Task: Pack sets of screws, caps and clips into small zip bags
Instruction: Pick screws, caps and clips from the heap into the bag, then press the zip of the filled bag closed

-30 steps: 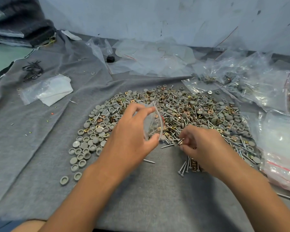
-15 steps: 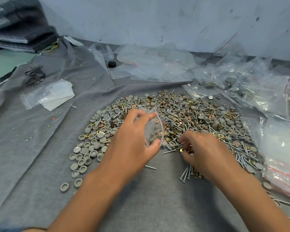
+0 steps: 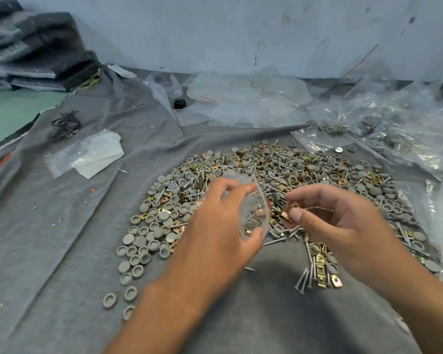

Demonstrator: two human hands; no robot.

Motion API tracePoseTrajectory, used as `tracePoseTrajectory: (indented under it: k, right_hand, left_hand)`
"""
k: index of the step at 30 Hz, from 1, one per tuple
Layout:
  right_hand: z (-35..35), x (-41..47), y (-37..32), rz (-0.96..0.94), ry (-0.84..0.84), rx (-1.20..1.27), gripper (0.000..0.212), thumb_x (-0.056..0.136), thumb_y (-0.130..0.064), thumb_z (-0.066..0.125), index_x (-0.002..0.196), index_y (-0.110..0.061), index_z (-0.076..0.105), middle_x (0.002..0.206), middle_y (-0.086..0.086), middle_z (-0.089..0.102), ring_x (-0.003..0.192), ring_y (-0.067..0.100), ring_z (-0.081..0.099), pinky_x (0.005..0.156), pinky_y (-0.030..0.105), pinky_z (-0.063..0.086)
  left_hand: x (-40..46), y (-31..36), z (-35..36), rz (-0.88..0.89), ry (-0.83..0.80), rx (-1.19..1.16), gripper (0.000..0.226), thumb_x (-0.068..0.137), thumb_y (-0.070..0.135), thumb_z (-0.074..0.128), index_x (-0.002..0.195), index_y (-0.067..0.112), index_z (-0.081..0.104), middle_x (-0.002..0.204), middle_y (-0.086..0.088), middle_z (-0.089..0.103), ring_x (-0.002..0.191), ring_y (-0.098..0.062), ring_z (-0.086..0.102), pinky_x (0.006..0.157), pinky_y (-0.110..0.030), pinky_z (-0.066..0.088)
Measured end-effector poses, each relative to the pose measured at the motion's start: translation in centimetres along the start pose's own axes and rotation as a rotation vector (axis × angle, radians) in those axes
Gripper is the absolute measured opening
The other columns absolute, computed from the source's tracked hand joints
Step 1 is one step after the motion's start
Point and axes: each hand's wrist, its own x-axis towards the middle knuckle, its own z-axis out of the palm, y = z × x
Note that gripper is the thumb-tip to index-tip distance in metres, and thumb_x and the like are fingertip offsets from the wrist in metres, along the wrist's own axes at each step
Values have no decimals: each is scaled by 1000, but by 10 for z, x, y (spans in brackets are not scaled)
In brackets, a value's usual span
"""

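I have the small zip bag [image 3: 253, 210] up off the grey cloth [image 3: 62, 238], over the near edge of the heap of parts [image 3: 292, 172], pinched in my left hand [image 3: 215, 233]: thumb under its lower corner, fingers curled round its upper rim, the mouth turned toward my right. A few brass-coloured pieces already sit at its bottom. The bag's long axis stands nearly upright, tilted a little away from me.

My right hand [image 3: 335, 223] is just beside that mouth, on its right, and level with it. Thumb and forefinger pinch one or two copper-coloured clips [image 3: 288, 212]; the other fingers are loosely curled, and I cannot tell if they cup anything more. The clips are near the bag's red-lined lip but not yet inside it.

So I judge the coming move to be a short travel leftward, clips into the opening. The right hand is the nearer one to the loose stock: a small sorted row of screws [image 3: 304, 277] and clips lies on the cloth below my right wrist, toward the near edge, while the grey caps [image 3: 138, 246] spread out on the heap's left flank, beyond my left forearm.
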Motion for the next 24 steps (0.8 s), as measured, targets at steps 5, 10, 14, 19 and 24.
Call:
tracePoseTrajectory:
  k: [5, 10, 14, 19, 24]
  right_hand:
    - [29, -6, -1, -268, 170, -175, 20, 80, -26, 75, 100, -27, 74, 89, -13, 75, 83, 10, 73, 70, 22, 58]
    - [41, -8, 4, -513, 274, -427, 14, 85, -9, 77, 99, -11, 76, 98, -8, 74, 92, 5, 70, 72, 25, 55]
    - [38, -8, 7, -511, 327, -458, 14, 86, -9, 79, 100, -11, 77, 99, -9, 74, 94, 2, 69, 75, 22, 54]
    - [34, -7, 5, -550, 426, -524, 14, 90, -18, 76, 103, -16, 73, 98, -16, 67, 89, 6, 60, 79, 14, 40]
    - [32, -4, 13, -434, 310, -564, 13, 93, -27, 73, 105, -21, 72, 102, -16, 65, 95, 0, 57, 81, 13, 40]
  left_hand:
    - [1, 2, 3, 36, -39, 31, 63, 83, 33, 75, 141, 26, 52, 123, 17, 40, 71, -9, 54, 75, -32, 56]
    - [1, 2, 5, 36, -59, 9, 60, 83, 33, 70, 139, 22, 55, 122, 13, 42, 67, -9, 53, 71, -38, 57]
    - [0, 3, 5, 28, -59, 7, 61, 82, 34, 72, 139, 23, 55, 122, 14, 42, 67, -9, 53, 71, -39, 57]
    - [-2, 3, 4, 17, -60, -5, 62, 83, 37, 73, 140, 26, 53, 123, 17, 41, 70, -7, 51, 75, -37, 57]
    - [-1, 4, 3, 31, -38, -29, 59, 82, 39, 63, 138, 25, 57, 123, 15, 44, 73, -4, 50, 76, -37, 56]
